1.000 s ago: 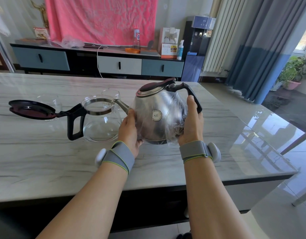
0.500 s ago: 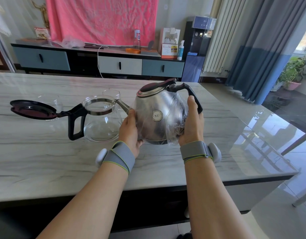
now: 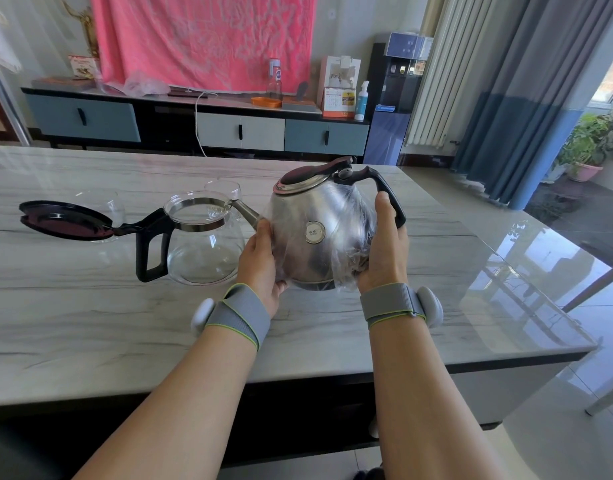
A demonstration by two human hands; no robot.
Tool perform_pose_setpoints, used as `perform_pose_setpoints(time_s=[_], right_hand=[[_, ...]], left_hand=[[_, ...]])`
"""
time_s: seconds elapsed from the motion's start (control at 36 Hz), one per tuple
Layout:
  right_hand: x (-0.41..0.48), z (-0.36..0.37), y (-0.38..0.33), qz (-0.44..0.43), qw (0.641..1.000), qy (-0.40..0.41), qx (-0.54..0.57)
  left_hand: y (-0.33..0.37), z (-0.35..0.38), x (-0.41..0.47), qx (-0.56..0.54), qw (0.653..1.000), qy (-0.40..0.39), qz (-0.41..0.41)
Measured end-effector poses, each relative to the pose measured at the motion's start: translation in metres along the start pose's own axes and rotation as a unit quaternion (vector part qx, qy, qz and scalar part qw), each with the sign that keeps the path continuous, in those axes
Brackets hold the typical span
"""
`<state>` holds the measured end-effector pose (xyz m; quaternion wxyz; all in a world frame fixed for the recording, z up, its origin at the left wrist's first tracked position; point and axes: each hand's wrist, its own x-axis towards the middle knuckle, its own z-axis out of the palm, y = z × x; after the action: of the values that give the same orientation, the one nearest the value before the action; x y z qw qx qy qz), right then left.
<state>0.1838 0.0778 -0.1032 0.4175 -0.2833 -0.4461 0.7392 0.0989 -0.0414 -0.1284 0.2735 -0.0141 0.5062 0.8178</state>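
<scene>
Plainly the work is at an early stage. A steel kettle (image 3: 308, 209) sits low over the desk (image 3: 90, 323), near its front right part. I cannot tell whether its base touches the surface or hangs just clear of it. Both hands are on it. The left hand (image 3: 262, 261) curls round the side under the spout (image 3: 246, 213), and the right hand (image 3: 384, 251) curls round the opposite side, just below the black handle (image 3: 388, 195).

A clear plastic film (image 3: 350, 265) covers the kettle's body and bunches in creases near the right palm. None of it looks torn open or peeled away. So the unwrapping, if that is the job, seems wholly left to do. The kettle lid (image 3: 305, 176) is tilted slightly up at the handle end.

Just to the left stands a glass pot (image 3: 204, 251), its hinged black lid (image 3: 62, 220) thrown fully back, and the kettle's spout reaches over its rim. It looks ready to be used, with nothing in it that I can make out.

As for writing, a round sticker (image 3: 314, 232) on the kettle's front carries a few small characters, too small to read. A desk calendar (image 3: 339, 102) on the far sideboard has print as well, equally unreadable from here.
</scene>
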Motion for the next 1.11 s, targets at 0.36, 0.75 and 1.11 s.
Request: perform_pose_setpoints(time_s=[0.36, 0.75, 1.11], right_hand=[[0.0021, -0.0008, 0.0004, -0.005, 1.0, -0.005, -0.003], [0.0015, -0.0004, 0.0003, -0.008, 1.0, 0.001, -0.006], [0.0026, -0.0006, 0.0001, -0.004, 1.0, -0.003, -0.011]], left_hand=[[-0.001, -0.0007, 0.002, -0.002, 1.0, 0.0, 0.0], [-0.002, -0.0008, 0.0031, 0.001, 1.0, 0.005, 0.003], [-0.0019, -0.0008, 0.0033, 0.001, 1.0, 0.006, 0.002]])
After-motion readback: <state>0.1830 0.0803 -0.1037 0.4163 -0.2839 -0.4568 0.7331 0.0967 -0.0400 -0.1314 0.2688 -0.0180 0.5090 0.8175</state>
